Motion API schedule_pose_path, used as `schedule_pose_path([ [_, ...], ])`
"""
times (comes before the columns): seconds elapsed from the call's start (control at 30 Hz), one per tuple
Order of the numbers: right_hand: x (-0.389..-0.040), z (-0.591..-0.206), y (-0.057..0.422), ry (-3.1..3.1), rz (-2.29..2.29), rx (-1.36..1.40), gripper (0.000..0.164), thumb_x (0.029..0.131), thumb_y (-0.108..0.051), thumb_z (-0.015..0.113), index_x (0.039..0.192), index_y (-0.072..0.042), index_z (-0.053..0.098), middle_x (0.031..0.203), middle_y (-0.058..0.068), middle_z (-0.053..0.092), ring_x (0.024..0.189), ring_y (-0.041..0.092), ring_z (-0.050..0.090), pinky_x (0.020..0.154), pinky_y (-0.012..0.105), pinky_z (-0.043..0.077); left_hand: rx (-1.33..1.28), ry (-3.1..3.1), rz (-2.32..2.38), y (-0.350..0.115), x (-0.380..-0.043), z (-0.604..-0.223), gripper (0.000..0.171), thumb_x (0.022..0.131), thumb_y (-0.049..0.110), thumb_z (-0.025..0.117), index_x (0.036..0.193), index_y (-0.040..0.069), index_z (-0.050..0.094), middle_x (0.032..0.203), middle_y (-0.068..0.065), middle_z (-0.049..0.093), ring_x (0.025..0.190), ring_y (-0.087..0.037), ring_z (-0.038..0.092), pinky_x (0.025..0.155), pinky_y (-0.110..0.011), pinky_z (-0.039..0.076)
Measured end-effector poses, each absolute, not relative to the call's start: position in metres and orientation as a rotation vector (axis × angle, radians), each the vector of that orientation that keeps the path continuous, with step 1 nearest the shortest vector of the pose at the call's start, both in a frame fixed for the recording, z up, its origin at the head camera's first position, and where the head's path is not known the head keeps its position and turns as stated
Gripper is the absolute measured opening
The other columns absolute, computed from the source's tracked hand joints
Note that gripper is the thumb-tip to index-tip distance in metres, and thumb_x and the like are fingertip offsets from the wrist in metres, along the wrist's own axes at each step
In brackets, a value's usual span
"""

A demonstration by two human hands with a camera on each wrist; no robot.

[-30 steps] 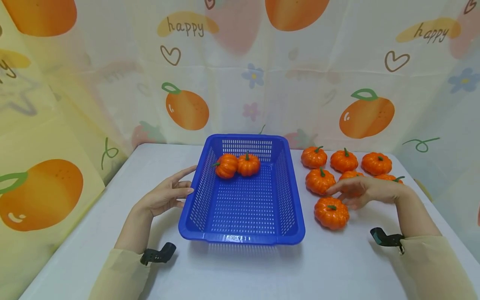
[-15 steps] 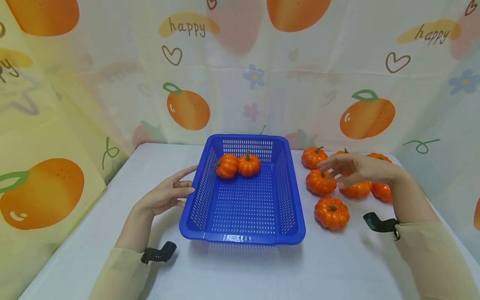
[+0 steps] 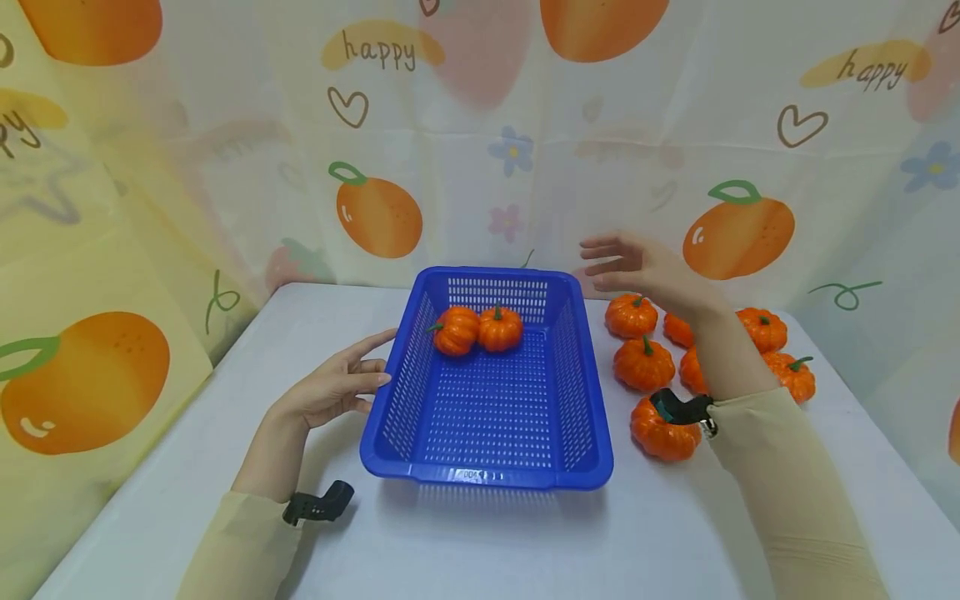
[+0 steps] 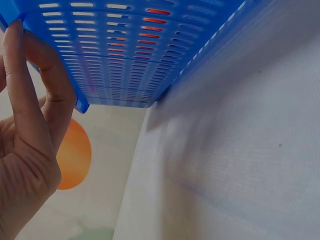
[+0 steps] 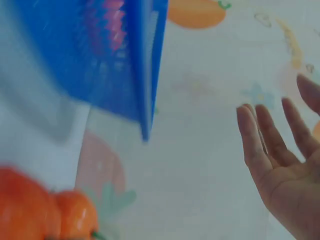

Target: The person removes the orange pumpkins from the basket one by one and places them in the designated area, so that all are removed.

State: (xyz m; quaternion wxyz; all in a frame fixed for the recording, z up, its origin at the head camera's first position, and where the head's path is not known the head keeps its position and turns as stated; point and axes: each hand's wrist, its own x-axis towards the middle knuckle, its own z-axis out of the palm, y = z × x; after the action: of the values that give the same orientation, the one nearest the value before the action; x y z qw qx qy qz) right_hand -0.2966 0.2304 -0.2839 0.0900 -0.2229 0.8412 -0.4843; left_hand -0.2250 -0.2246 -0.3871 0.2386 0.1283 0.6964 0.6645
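A blue perforated plastic basket (image 3: 487, 477) stands mid-table with two small orange pumpkins, one of them this pumpkin (image 3: 500, 329), inside near its back left. My left hand (image 3: 330, 387) touches the outside of the basket's left rim with thumb and fingertips, index finger stretched along it. In the left wrist view, those fingers (image 4: 22, 95) meet the rim from outside. My right hand (image 3: 648, 271) is raised, empty, fingers loosely extended, just beyond the basket's back right corner. Below it lie several pumpkins on the table, including one (image 3: 643, 364) beside the basket; my right forearm partly hides some.
The white table (image 3: 480, 550) carries the basket and the pumpkin group at its right. A patterned curtain (image 3: 600, 167) rises right behind the table's far edge. The black wrist camera (image 3: 682, 407) on my right arm overlaps the nearest pumpkin (image 3: 663, 433) in the head view.
My right hand has risen from among the pumpkins on the right and moved back and left, holding nothing. My left hand and the basket stay in place; two pumpkins remain inside.
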Motion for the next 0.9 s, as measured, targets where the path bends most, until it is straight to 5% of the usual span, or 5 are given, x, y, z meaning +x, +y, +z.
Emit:
schedule_pose_path([
  [0.13,-0.306,-0.279,0.204,2.456,-1.59,-0.645,0.051,0.095,-0.026,0.065,0.142,-0.021,0.048,0.144,0.008,0.054,0.125,0.022,0.061,0.098,0.03,0.057,0.35,1.917,1.813,-0.225,-0.225,-0.387,0.075,0.098,0.008,0.055,0.159,0.017,0.012,0.104,0.001,0.069,0.083,-0.011,0.072,0.068,-0.028,0.062],
  [0.53,-0.325,-0.288,0.129,2.282,-1.817,-0.494,0.057,0.095,-0.012,0.061,0.147,-0.007,0.037,0.152,0.019,0.04,0.135,0.037,0.05,0.116,0.052,0.041,0.346,1.918,1.817,-0.225,-0.227,-0.387,0.075,0.098,0.007,0.055,0.159,0.018,0.012,0.106,0.0,0.069,0.085,-0.013,0.072,0.069,-0.031,0.063],
  [0.9,-0.341,-0.321,0.109,2.191,-1.735,-0.275,0.069,0.09,-0.006,0.066,0.15,-0.005,0.032,0.156,0.022,0.032,0.142,0.037,0.04,0.121,0.055,0.033,0.344,1.908,1.821,-0.225,-0.225,-0.388,0.077,0.098,0.007,0.055,0.159,0.018,0.012,0.105,0.0,0.069,0.084,-0.012,0.072,0.069,-0.03,0.063],
])
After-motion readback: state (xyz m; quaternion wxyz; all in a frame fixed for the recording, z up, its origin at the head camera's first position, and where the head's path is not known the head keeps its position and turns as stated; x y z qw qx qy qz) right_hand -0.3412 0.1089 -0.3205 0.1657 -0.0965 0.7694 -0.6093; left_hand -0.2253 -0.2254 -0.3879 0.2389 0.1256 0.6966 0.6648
